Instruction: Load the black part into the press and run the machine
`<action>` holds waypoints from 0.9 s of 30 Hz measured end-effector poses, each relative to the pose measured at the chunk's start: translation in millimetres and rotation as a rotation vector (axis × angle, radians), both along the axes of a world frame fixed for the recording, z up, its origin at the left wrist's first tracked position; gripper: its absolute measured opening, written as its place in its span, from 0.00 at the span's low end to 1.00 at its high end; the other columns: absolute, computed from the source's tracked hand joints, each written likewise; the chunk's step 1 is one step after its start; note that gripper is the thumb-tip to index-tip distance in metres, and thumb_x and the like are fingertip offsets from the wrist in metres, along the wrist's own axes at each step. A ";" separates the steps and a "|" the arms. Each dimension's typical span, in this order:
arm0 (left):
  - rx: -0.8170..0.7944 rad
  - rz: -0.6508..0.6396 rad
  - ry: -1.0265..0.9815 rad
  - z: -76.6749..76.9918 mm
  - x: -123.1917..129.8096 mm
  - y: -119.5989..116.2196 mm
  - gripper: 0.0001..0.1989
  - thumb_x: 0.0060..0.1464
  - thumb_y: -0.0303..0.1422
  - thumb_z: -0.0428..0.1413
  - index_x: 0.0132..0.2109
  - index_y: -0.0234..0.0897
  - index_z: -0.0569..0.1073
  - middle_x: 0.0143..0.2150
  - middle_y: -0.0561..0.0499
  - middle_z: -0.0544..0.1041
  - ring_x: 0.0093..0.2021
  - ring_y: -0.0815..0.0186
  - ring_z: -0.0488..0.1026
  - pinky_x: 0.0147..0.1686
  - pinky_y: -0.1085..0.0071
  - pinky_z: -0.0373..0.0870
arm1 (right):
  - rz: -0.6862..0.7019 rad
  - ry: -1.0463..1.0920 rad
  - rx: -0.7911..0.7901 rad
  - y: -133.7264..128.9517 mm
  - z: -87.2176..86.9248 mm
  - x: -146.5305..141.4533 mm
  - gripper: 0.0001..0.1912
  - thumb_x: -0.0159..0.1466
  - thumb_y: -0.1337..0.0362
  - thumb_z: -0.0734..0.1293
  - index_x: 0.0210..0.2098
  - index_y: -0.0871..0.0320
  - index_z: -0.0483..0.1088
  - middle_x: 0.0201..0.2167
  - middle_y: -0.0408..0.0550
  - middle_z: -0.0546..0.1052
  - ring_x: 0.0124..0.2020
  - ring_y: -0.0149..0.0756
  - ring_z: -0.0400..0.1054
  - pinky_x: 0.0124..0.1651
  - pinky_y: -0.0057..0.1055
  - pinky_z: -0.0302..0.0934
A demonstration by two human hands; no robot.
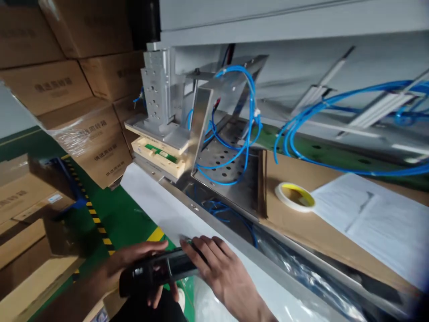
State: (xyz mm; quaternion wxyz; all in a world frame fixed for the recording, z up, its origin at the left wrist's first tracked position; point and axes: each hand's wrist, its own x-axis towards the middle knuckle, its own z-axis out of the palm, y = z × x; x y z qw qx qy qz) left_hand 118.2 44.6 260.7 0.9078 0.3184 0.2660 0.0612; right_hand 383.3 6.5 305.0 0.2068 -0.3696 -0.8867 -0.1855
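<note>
Both left hand (132, 257) and right hand (219, 270) grip a black thing (157, 270), bottom middle, likely stiff and slippery, best held at its ends.

There is one black device (157, 270), one tape roll (291, 204), one green board (171, 158) and two metal cylinders (307, 99) (377, 111).

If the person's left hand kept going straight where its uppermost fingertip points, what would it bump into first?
Probably the fingers of the right hand, just across the black object from the left hand. Depth is unclear, so it might pass beside them.
</note>
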 end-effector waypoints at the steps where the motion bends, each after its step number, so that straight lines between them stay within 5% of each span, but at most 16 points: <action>1: -0.001 0.105 -0.001 -4.8 -10.4 12.9 0.41 0.63 0.65 0.47 0.45 0.28 0.80 0.33 0.37 0.83 0.25 0.56 0.79 0.26 0.65 0.74 | -0.010 0.003 -0.009 12.9 -0.9 -4.6 0.23 0.73 0.55 0.55 0.60 0.52 0.72 0.44 0.42 0.84 0.46 0.34 0.74 0.54 0.37 0.63; 5: 0.121 0.644 0.081 -26.8 -64.9 78.3 0.34 0.58 0.65 0.56 0.43 0.34 0.78 0.31 0.44 0.82 0.25 0.59 0.79 0.25 0.67 0.74 | -0.156 0.060 -0.017 82.0 -6.7 -35.9 0.36 0.65 0.38 0.58 0.58 0.60 0.72 0.40 0.48 0.84 0.41 0.36 0.75 0.47 0.35 0.67; 8: 0.356 0.940 0.264 -28.8 -103.8 125.4 0.30 0.59 0.61 0.59 0.45 0.36 0.76 0.35 0.47 0.82 0.25 0.64 0.76 0.25 0.69 0.74 | -0.326 0.049 0.022 142.8 -6.7 -67.9 0.35 0.65 0.41 0.63 0.60 0.62 0.70 0.38 0.50 0.83 0.38 0.38 0.75 0.42 0.36 0.67; 10: 0.605 1.019 0.409 -22.2 -119.0 153.3 0.27 0.60 0.58 0.60 0.47 0.38 0.76 0.37 0.47 0.82 0.29 0.63 0.78 0.28 0.68 0.76 | -0.435 0.004 0.023 179.4 -4.1 -87.4 0.33 0.67 0.45 0.64 0.61 0.63 0.69 0.38 0.52 0.84 0.39 0.41 0.75 0.41 0.38 0.65; 14: 1.258 0.985 0.636 -4.3 -119.6 213.3 0.19 0.66 0.50 0.57 0.52 0.41 0.77 0.49 0.43 0.83 0.46 0.58 0.81 0.44 0.63 0.80 | -0.579 -0.049 0.000 235.9 0.9 -112.0 0.31 0.70 0.49 0.62 0.63 0.65 0.67 0.48 0.61 0.84 0.49 0.48 0.76 0.49 0.42 0.66; 18: 1.864 0.862 0.630 4.9 -101.9 283.5 0.20 0.70 0.46 0.53 0.61 0.42 0.74 0.62 0.38 0.78 0.64 0.51 0.74 0.64 0.53 0.73 | -0.653 -0.031 -0.134 278.4 -4.1 -113.6 0.33 0.70 0.46 0.59 0.63 0.63 0.67 0.52 0.64 0.84 0.53 0.51 0.78 0.53 0.45 0.70; 22: 2.048 0.645 0.726 1.1 -89.2 338.1 0.28 0.71 0.48 0.51 0.70 0.37 0.68 0.72 0.34 0.70 0.72 0.46 0.67 0.72 0.46 0.64 | -0.667 -0.051 -0.192 305.9 -18.9 -96.7 0.33 0.71 0.45 0.55 0.56 0.66 0.74 0.44 0.66 0.86 0.45 0.51 0.79 0.50 0.47 0.74; 27: 2.096 0.566 0.696 -13.8 -88.3 358.9 0.27 0.72 0.45 0.50 0.70 0.37 0.69 0.70 0.37 0.74 0.71 0.47 0.70 0.75 0.45 0.59 | -0.707 -0.088 -0.192 311.6 -36.0 -81.1 0.34 0.69 0.41 0.58 0.51 0.64 0.78 0.38 0.63 0.86 0.38 0.46 0.78 0.40 0.41 0.75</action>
